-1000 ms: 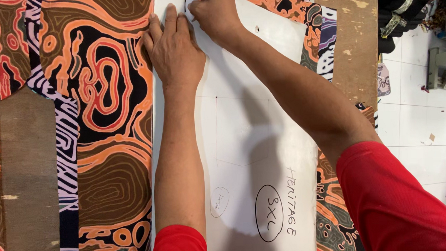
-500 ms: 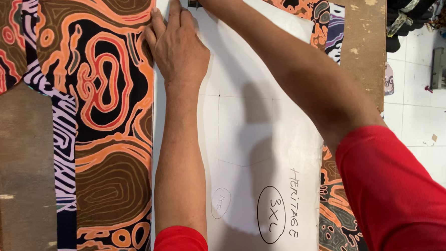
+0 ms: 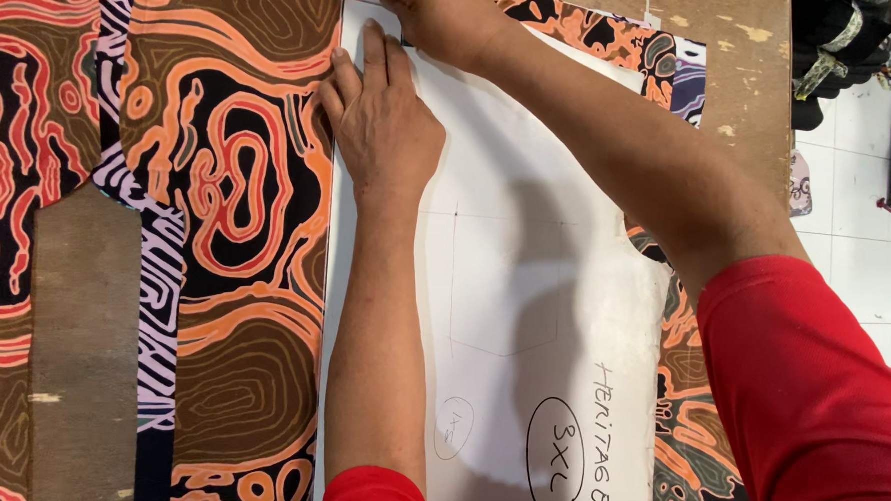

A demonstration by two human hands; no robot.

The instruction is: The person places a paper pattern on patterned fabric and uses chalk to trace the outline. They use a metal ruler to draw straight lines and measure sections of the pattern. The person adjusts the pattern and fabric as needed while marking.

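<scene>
Pattern [image 3: 527, 277]: white card on printed fabric [image 3: 234, 220], handwriting near bottom
Left hand [image 3: 385, 123]: flat, fingers together, pressing pattern
Right hand [image 3: 445, 15]: on pattern top, grip unclear
Surface: wooden table [image 3: 748, 77], white tiled floor [image 3: 866, 252]

I see a brown wooden desk [image 3: 748, 77], scuffed with pale marks, bare at the far right and in a strip at the near left. Spread directly on it lies patterned fabric [image 3: 233, 190] in orange, black and brown swirls, covering most of the left. A white paper pattern [image 3: 527, 277] rests on top of the fabric.
</scene>
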